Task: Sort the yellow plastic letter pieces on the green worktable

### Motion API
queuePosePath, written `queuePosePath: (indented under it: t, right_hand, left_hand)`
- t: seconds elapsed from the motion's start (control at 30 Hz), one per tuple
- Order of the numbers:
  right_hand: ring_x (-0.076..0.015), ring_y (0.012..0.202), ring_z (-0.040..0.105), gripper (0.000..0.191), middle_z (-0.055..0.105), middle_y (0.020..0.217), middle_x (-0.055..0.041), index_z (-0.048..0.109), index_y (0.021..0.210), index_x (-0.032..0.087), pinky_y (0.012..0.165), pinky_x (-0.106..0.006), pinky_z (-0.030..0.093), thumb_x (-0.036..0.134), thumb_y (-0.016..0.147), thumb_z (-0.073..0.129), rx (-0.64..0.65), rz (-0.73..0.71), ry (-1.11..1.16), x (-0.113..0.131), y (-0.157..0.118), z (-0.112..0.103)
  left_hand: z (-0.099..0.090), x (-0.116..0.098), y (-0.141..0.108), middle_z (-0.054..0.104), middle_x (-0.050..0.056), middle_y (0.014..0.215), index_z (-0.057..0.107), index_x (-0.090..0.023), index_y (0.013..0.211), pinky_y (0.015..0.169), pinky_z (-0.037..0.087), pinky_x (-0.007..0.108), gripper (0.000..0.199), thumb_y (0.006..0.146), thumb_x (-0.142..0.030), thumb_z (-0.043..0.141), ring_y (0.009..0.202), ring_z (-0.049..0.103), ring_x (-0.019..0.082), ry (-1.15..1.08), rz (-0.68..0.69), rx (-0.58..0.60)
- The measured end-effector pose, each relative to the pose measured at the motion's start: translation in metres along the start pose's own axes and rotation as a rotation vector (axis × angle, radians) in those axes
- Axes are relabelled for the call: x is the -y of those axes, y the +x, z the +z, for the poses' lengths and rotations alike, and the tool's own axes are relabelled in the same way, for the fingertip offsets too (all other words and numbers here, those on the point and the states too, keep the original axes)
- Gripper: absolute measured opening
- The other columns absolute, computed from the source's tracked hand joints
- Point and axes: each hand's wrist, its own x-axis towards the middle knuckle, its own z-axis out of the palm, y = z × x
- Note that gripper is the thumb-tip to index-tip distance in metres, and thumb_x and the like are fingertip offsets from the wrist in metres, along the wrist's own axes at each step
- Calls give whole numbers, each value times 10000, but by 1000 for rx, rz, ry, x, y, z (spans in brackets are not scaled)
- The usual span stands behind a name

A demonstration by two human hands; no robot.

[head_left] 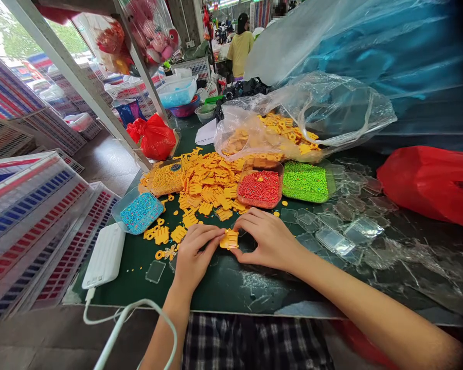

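Between my two hands, just above the green tabletop (pixel 227 288), is a small yellow plastic piece (pixel 229 239) with parallel slots. My left hand (pixel 198 249) pinches its left edge with thumb and fingertips. From the other side my right hand (pixel 264 239) grips its right edge, thumb below and fingers above. A heap of similar yellow pieces (pixel 208 180) lies just beyond my hands. Around it stand clear trays of blue beads (pixel 141 211), orange beads (pixel 166 178), red beads (pixel 259 187) and green beads (pixel 305 181).
Clear plastic covers (pixel 335 239) lie scattered at the right, beside a red bag (pixel 428 180). An open plastic bag (pixel 304 128) of yellow pieces stands behind the trays. A white power bank (pixel 105 254) with a cable is at the left edge. A person (pixel 239 49) is farther back.
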Motion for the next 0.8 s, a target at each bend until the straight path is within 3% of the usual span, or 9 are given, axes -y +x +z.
queuePosePath:
  t: [0.33, 0.8]
  right_hand:
    - [-220, 850, 575, 231, 683, 855, -56, 613, 869, 179, 711, -338, 435, 382, 775, 670, -45, -72, -85, -2, 1, -4]
    - [-258, 901, 567, 214, 684, 893, -93, 640, 908, 176, 752, -383, 453, 372, 831, 610, 7, -59, -119, -3, 0, -9]
  left_hand:
    - [0, -1, -1, 727, 24, 856, 720, -225, 917, 738, 548, 290, 87, 885, -193, 646, 804, 656, 153, -6, -75, -114]
    - [-1, 0, 0, 728, 33, 860, 721, -221, 903, 738, 549, 312, 102, 902, -257, 626, 811, 660, 165, 39, -128, -93]
